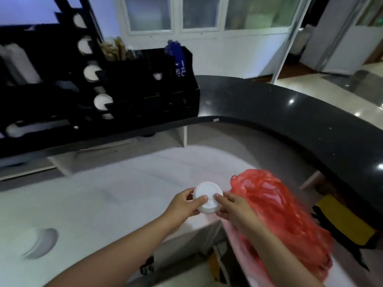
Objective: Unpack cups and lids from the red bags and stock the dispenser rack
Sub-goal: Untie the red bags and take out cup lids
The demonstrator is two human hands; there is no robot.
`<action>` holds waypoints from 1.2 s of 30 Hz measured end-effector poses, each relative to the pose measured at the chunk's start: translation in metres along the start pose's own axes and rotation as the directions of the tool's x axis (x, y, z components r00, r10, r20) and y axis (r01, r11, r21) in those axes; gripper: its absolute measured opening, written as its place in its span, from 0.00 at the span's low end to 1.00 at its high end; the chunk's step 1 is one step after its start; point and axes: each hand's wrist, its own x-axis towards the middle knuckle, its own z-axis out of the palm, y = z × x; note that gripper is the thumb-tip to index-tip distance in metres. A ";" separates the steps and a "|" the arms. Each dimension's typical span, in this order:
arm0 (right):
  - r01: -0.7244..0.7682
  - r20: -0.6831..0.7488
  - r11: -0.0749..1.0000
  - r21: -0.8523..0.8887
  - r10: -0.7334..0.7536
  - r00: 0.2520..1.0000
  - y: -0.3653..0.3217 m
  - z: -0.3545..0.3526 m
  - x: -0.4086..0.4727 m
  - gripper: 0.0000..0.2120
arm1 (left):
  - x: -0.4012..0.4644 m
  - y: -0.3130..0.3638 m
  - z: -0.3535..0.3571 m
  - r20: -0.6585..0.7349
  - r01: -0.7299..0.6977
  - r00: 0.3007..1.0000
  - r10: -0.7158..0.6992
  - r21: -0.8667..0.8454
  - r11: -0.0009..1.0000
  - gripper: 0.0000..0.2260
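i see both hands grasping white lid (pixel 207 197) over white counter (pixel 107 195): left hand (pixel 185 204) curled round left rim, right hand (pixel 233 208) pinching right rim. red bag (pixel 275 212) just right. rack (pixel 99 83) far left.

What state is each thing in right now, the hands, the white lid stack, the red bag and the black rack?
White plastic lid stack: held in both hands.
Left hand: gripping the lids.
Right hand: gripping the lids.
Red plastic bag: crumpled, beside the right hand.
Black dispenser rack: upright, partly stocked.
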 end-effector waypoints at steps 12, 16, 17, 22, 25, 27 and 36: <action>-0.281 0.266 0.943 -0.181 0.322 0.909 0.034 0.302 0.066 0.17 | -0.069 -0.074 -0.283 -0.363 0.168 0.929 -0.068 0.253 0.953 0.17; -0.353 0.230 0.916 -0.192 0.392 0.891 0.058 0.373 0.084 0.20 | -0.083 -0.100 -0.353 -0.466 0.256 0.884 -0.047 0.398 0.881 0.17; -0.359 0.216 0.909 -0.211 0.401 0.890 0.064 0.387 0.088 0.19 | -0.086 -0.105 -0.366 -0.481 0.273 0.876 -0.045 0.416 0.867 0.18; -0.247 0.145 0.847 -0.472 0.351 0.925 0.085 0.436 0.101 0.21 | -0.103 -0.131 -0.402 -0.433 0.248 0.901 0.024 0.560 0.791 0.21; -0.017 0.157 0.593 -0.805 0.241 0.958 0.091 0.443 0.104 0.26 | -0.100 -0.142 -0.410 -0.365 0.197 0.926 0.094 0.681 0.705 0.24; 0.015 0.151 0.576 -0.818 0.190 0.970 0.096 0.440 0.105 0.23 | -0.092 -0.148 -0.412 -0.307 0.152 0.943 0.127 0.740 0.655 0.28; -0.247 0.181 0.873 -0.421 0.348 0.920 0.119 0.417 0.100 0.10 | -0.043 -0.155 -0.408 -0.213 0.113 0.972 0.104 0.802 0.587 0.27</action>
